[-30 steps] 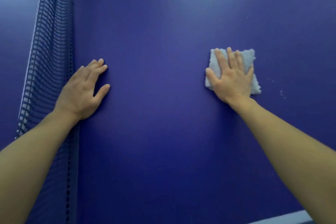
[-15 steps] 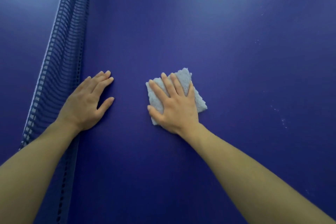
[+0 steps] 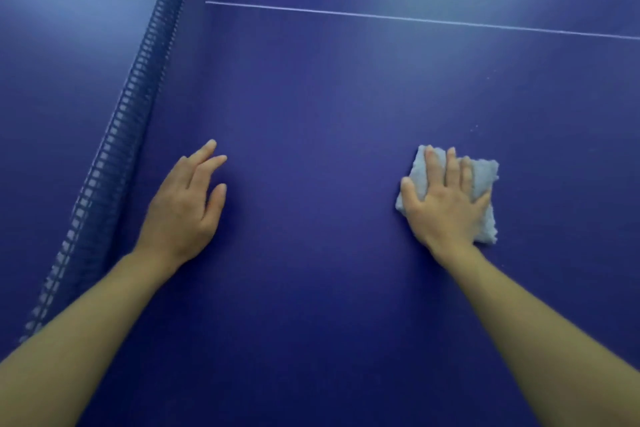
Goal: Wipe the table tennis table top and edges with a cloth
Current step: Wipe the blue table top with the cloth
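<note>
The blue table tennis table top [image 3: 329,107] fills the view. A folded pale grey cloth [image 3: 485,177] lies flat on it at the right. My right hand [image 3: 446,204] presses down on the cloth with fingers spread, covering most of it. My left hand [image 3: 183,208] rests flat on the bare table to the left, fingers apart, holding nothing, just right of the net.
The dark net [image 3: 128,121] runs diagonally from the lower left to the top centre. A thin white centre line [image 3: 415,19] crosses the table at the far side. A few pale specks [image 3: 476,128] sit on the surface beyond the cloth.
My right hand slid the cloth left toward my left hand, then back out to the right. The view tilted up, bringing the white line further into view. My left hand stayed planted.
</note>
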